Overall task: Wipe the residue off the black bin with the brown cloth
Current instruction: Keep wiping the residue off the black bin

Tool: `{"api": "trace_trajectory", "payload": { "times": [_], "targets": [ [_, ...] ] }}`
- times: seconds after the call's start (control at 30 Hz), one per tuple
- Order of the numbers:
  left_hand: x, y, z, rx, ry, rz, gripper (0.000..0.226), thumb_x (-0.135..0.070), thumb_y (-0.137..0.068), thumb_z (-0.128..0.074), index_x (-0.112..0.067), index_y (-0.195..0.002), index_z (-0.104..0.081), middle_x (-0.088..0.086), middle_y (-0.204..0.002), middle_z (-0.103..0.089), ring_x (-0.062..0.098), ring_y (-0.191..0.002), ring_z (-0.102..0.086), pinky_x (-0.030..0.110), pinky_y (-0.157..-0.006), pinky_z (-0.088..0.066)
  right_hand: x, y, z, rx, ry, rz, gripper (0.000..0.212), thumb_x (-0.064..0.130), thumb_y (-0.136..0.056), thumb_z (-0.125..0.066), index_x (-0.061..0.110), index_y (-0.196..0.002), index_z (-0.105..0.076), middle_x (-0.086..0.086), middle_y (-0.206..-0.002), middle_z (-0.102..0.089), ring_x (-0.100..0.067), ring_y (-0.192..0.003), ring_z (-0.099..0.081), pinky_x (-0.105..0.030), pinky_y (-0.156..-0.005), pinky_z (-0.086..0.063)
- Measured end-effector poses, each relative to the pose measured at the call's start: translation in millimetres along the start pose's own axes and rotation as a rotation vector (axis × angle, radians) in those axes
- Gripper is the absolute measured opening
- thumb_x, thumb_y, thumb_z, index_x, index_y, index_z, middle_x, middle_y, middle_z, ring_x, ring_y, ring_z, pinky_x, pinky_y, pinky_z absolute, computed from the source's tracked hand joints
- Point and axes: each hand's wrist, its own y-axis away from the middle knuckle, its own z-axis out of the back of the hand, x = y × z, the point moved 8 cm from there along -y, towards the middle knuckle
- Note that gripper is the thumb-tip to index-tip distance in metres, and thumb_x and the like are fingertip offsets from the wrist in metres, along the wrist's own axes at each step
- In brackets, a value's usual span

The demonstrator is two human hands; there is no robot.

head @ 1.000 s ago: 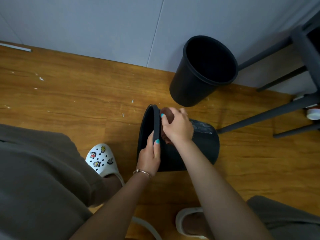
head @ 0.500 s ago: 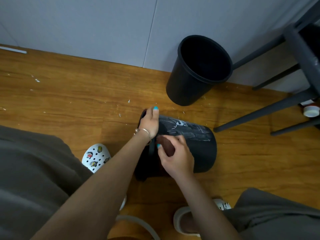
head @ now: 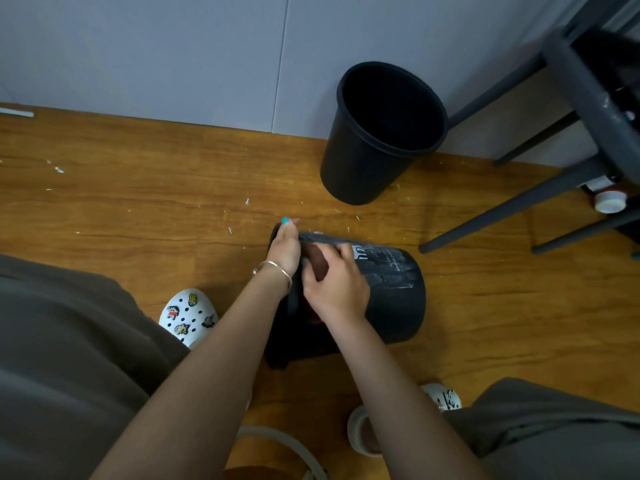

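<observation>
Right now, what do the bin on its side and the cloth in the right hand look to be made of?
The black bin looks like moulded plastic with a matte finish: thin rolled rim, smooth wall, whitish residue smeared across it. The brown cloth seems a soft fabric, bunched under the fingers of the right hand; its weave is too small to tell.

head view looks steeply down, close over the floor.

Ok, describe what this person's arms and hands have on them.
Both forearms are bare, no sleeves in view. The left hand has a thin silver-coloured bangle at the wrist and turquoise polish on the nails. The right hand shows the same turquoise polish on one visible nail; no ring or wristwear shows on it.
</observation>
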Motion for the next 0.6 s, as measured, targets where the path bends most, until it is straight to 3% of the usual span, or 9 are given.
{"api": "trace_trajectory", "payload": {
  "times": [0.07, 0.2, 0.33, 0.47, 0.6],
  "targets": [
    [1.8, 5.0, -2.1, -0.022, 0.003, 0.012, 0.054, -0.048, -0.101, -0.013, -0.028, -0.134, -0.05, 0.004, -0.134, -0.052, 0.02, -0.121, -0.047, 0.033, -0.105, -0.034, -1.3, -2.7, -2.1, 0.05, -0.009, -0.019, 0.032, 0.051, -0.091, -0.052, 0.037, -0.12, -0.055, 0.007, -0.112, -0.044, -0.019, -0.092, -0.059, -0.037, -0.077, -0.052],
    [4.2, 22.8, 5.3, -0.096, -0.135, -0.069, 0.055, -0.047, -0.102, -0.011, -0.029, -0.14, -0.045, 0.005, -0.14, -0.049, 0.023, -0.128, -0.044, 0.028, -0.1, -0.031, 0.0, -14.3, -7.4, 0.172, 0.026, 0.003, 0.03, 0.051, -0.091, -0.05, 0.038, -0.117, -0.057, 0.006, -0.116, -0.048, -0.02, -0.098, -0.059, -0.035, -0.077, -0.05],
    [1.6, 21.8, 5.4, -0.093, -0.124, -0.098, 0.053, -0.045, -0.102, -0.015, -0.025, -0.14, -0.045, 0.003, -0.135, -0.052, 0.017, -0.122, -0.047, 0.023, -0.095, -0.032, 3.0, -14.5, -3.8, 0.128, 0.039, -0.002, 0.03, 0.049, -0.092, -0.05, 0.037, -0.119, -0.057, 0.006, -0.119, -0.048, -0.019, -0.099, -0.059, -0.033, -0.074, -0.05],
    [7.2, 31.7, 6.4, -0.107, -0.144, -0.144, 0.048, -0.045, -0.101, -0.025, -0.025, -0.139, -0.048, 0.001, -0.132, -0.055, 0.018, -0.125, -0.047, 0.02, -0.094, -0.031, -15.2, 44.5, -2.9, 0.018, -0.043, 0.078, 0.038, 0.048, -0.09, -0.054, 0.036, -0.126, -0.055, 0.008, -0.12, -0.045, -0.017, -0.096, -0.06, -0.032, -0.075, -0.052],
    [9.1, 35.2, 4.0, -0.093, -0.194, -0.11, 0.043, -0.044, -0.097, -0.045, -0.032, -0.138, -0.046, 0.001, -0.133, -0.053, 0.016, -0.12, -0.048, 0.02, -0.088, -0.033, -28.7, 28.4, 4.5, 0.057, 0.018, 0.013, 0.038, 0.051, -0.091, -0.052, 0.039, -0.127, -0.052, 0.008, -0.12, -0.046, -0.016, -0.101, -0.058, -0.031, -0.078, -0.048]
  ]
}}
